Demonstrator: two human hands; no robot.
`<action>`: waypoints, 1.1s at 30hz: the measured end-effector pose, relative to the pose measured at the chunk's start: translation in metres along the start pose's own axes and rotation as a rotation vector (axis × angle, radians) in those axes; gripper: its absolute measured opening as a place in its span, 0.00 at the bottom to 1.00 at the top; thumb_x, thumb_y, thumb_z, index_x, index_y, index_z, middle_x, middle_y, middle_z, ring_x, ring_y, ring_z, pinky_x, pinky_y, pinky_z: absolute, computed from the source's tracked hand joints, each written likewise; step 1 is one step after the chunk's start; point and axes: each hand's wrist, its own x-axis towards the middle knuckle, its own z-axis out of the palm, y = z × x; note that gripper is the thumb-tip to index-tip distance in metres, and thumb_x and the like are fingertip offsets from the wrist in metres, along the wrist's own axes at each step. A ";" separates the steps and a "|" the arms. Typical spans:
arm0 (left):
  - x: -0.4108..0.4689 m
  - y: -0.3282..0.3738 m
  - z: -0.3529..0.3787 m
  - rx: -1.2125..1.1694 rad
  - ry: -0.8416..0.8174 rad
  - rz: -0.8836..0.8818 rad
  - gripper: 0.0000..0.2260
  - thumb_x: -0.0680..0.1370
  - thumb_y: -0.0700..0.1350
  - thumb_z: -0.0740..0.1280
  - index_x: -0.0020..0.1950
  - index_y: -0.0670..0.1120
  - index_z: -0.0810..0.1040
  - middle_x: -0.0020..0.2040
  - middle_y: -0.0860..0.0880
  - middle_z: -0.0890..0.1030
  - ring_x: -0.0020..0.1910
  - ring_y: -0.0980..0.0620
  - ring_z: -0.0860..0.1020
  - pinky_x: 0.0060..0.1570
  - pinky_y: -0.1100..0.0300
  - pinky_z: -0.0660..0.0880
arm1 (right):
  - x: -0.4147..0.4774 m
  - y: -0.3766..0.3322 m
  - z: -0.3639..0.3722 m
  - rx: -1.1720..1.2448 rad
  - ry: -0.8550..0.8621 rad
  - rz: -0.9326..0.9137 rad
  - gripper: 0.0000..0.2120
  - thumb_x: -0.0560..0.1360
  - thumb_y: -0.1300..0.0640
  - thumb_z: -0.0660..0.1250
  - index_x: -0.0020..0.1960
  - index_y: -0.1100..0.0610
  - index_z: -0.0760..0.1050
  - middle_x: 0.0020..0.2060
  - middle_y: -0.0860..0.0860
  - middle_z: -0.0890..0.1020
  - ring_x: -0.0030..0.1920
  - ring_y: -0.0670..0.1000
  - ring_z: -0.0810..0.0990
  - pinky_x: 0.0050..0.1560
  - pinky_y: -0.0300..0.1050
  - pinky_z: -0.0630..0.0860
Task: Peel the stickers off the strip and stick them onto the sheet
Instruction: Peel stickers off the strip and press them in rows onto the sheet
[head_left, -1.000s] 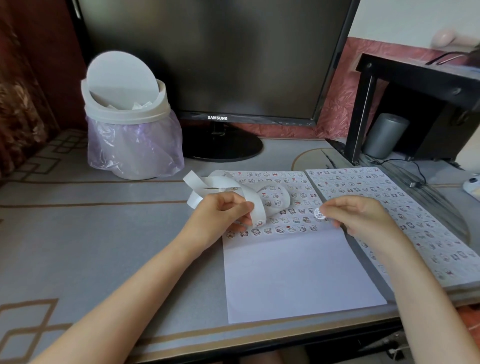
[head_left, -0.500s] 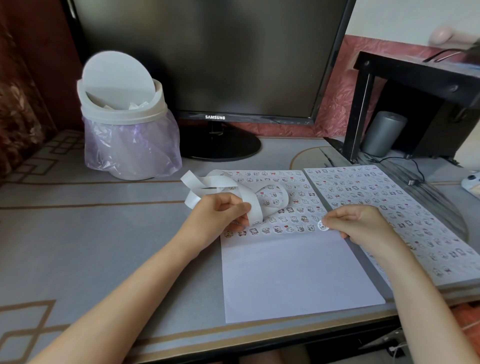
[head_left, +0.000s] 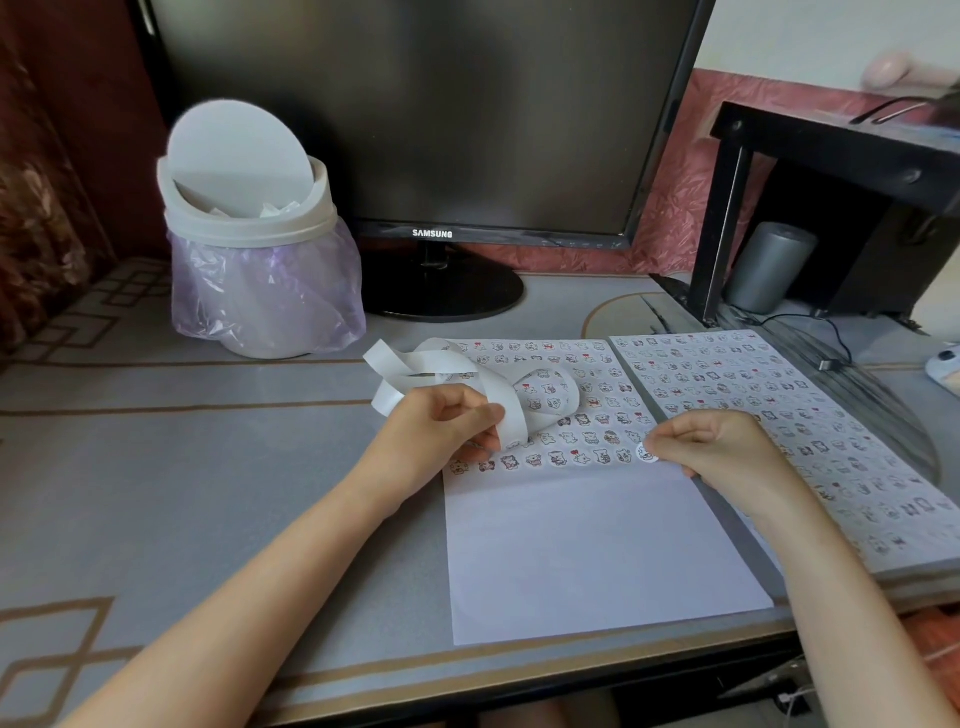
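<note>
**One sticker at the row's end**

The small round white sticker (head_left: 647, 453) is pinched at the fingertips of the right hand (head_left: 727, 447), at the right end of the lowest filled row on the white paper sheet (head_left: 597, 545). The left hand (head_left: 441, 431), across the sheet, grips the curling white backing strip (head_left: 498, 395). Pressed down askew, the sticker could overlap its neighbour or overhang the sheet's edge. The strip's loose loop might also brush the stickers already placed.
</note>
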 end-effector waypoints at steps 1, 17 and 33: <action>0.000 0.000 0.000 0.001 0.001 0.000 0.09 0.77 0.42 0.67 0.37 0.43 0.77 0.35 0.46 0.83 0.38 0.50 0.80 0.52 0.54 0.77 | 0.000 0.000 0.000 -0.004 0.001 -0.001 0.02 0.70 0.66 0.71 0.43 0.62 0.81 0.33 0.53 0.80 0.30 0.46 0.71 0.34 0.37 0.68; 0.000 0.000 0.000 -0.022 -0.009 0.007 0.08 0.77 0.40 0.67 0.38 0.41 0.77 0.33 0.47 0.82 0.34 0.52 0.79 0.45 0.61 0.78 | 0.003 0.007 0.002 -0.036 0.015 -0.032 0.03 0.70 0.65 0.72 0.40 0.59 0.81 0.32 0.51 0.80 0.28 0.43 0.72 0.34 0.38 0.68; 0.001 -0.001 0.000 -0.008 -0.020 0.012 0.08 0.77 0.41 0.66 0.38 0.40 0.77 0.34 0.46 0.82 0.34 0.52 0.79 0.45 0.62 0.78 | 0.007 0.018 0.005 -0.115 0.058 -0.116 0.06 0.66 0.61 0.76 0.36 0.53 0.80 0.32 0.51 0.77 0.34 0.48 0.73 0.41 0.45 0.69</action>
